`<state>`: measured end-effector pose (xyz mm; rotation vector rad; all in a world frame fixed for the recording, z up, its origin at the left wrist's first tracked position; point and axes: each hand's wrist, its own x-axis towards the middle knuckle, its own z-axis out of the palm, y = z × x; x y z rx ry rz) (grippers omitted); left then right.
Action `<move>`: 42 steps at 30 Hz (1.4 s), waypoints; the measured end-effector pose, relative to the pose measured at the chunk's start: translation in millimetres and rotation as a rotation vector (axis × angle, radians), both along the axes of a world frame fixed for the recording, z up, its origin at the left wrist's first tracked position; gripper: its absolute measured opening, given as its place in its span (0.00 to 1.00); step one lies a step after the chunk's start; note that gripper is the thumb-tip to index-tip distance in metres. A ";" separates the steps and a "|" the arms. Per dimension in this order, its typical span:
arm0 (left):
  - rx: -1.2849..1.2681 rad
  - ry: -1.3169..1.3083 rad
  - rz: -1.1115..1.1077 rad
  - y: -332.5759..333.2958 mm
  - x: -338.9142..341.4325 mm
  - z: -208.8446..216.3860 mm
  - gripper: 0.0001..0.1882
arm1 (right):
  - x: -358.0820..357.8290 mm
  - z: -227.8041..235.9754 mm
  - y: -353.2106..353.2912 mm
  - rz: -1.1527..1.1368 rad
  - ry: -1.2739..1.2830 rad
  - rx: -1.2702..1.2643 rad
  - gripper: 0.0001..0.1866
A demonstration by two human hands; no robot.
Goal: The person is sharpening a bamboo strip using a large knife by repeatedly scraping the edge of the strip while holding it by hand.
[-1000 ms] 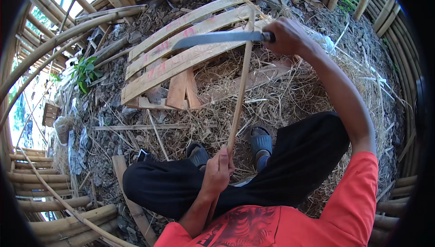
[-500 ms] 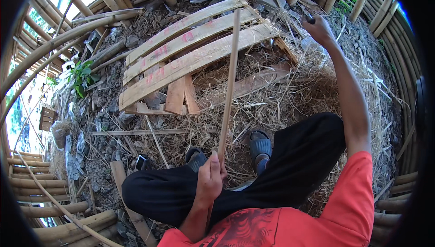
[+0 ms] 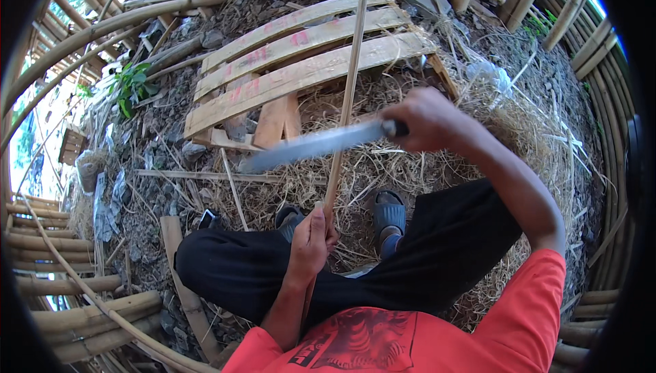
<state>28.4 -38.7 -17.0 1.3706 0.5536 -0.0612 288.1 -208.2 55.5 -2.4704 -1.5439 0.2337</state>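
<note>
Two closed fists: left hand [image 3: 311, 240] gripping bamboo strip [image 3: 346, 99], right hand [image 3: 427, 120] hiding blurred blade's [image 3: 314, 146] handle.

ground [image 3: 164, 188] | straw-littered dirt | wooden pallet [image 3: 301, 65] | bamboo poles [image 3: 89, 311]

Here's the person, seen from above: a bright red short-sleeved T-shirt [image 3: 492, 325] with a dark printed graphic [image 3: 359, 342] across the chest, sleeve ending above the elbow and both forearms bare. Loose black trousers [image 3: 437, 250] cover the legs down to the ankles. On the feet, dark blue-grey open sandals [image 3: 389, 212], a broad strap over each. Bare hands, no gloves.
</note>
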 end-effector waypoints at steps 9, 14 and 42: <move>-0.012 -0.024 -0.016 11.0 -8.7 -27.0 0.25 | -64.6 -18.2 42.4 0.235 0.031 -0.245 0.11; -0.064 -0.064 -0.031 15.6 -13.7 -16.4 0.26 | -23.6 -16.6 42.7 -0.087 0.042 -0.139 0.11; -0.057 -0.057 -0.196 0.9 -19.9 -13.5 0.26 | 87.2 14.7 -25.0 -0.565 -0.170 0.014 0.13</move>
